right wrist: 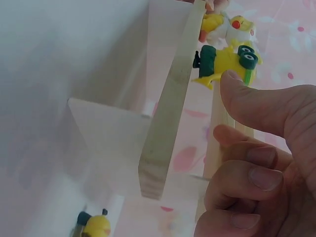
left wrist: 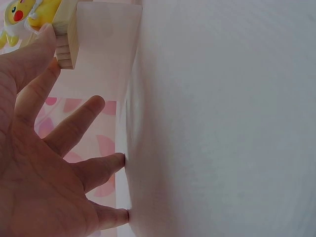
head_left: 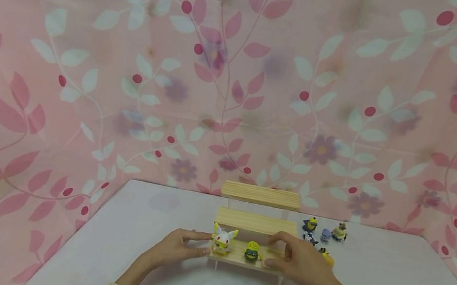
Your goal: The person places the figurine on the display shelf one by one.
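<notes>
A small stepped wooden display rack [head_left: 258, 223] stands on the table. On its lowest step sit a yellow figure in a white hood [head_left: 221, 246] at the left and a yellow figure with dark green goggles [head_left: 252, 252] near the middle. My left hand [head_left: 177, 248] touches the rack's left end with thumb and index finger, the other fingers spread straight in the left wrist view. Right of the goggled figure is my right hand [head_left: 304, 261], thumb and index finger apart. Its thumb tip overlaps the goggled figure [right wrist: 224, 64] in the right wrist view; nothing sits between its fingers.
Several more small figures stand behind the right hand, among them a blue one [head_left: 325, 235] and a yellow one [head_left: 340, 233]. The rack's top step [head_left: 260, 195] rises near the table's back edge. Behind hangs a pink floral cloth [head_left: 272, 94].
</notes>
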The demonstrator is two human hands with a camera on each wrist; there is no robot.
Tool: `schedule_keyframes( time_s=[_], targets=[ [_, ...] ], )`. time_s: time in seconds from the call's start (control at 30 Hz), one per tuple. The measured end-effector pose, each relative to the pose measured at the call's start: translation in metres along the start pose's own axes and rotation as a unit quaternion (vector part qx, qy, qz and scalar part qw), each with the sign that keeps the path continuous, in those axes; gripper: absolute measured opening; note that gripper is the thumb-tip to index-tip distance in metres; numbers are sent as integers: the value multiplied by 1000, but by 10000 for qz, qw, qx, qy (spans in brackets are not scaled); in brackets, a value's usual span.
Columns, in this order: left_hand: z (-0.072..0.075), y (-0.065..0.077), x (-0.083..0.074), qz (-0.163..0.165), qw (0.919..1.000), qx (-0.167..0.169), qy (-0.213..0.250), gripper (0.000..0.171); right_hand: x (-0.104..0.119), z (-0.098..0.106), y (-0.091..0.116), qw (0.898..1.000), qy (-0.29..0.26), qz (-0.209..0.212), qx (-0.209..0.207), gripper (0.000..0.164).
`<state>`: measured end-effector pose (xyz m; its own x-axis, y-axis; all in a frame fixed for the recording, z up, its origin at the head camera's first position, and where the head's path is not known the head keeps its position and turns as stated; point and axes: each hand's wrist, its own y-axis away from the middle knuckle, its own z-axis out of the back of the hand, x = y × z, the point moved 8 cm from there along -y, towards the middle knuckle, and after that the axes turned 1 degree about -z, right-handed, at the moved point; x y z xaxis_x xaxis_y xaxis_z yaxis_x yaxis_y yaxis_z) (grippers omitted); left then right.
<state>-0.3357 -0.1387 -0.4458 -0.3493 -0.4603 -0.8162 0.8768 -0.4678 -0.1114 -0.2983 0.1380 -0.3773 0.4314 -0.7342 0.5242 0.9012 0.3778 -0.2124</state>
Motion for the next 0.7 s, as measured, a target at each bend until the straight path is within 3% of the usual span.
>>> schedule_keyframes(
  time_s=[0.47, 0.7],
  targets=[
    [-2, 0, 1, -8, 9999, 55, 121, 43, -27, 21, 20, 9980, 468, -278, -318, 32],
    [-1, 0, 3, 67, 9998, 35, 159, 43, -34, 28, 26, 9974, 556, -360, -276, 32]
  ],
)
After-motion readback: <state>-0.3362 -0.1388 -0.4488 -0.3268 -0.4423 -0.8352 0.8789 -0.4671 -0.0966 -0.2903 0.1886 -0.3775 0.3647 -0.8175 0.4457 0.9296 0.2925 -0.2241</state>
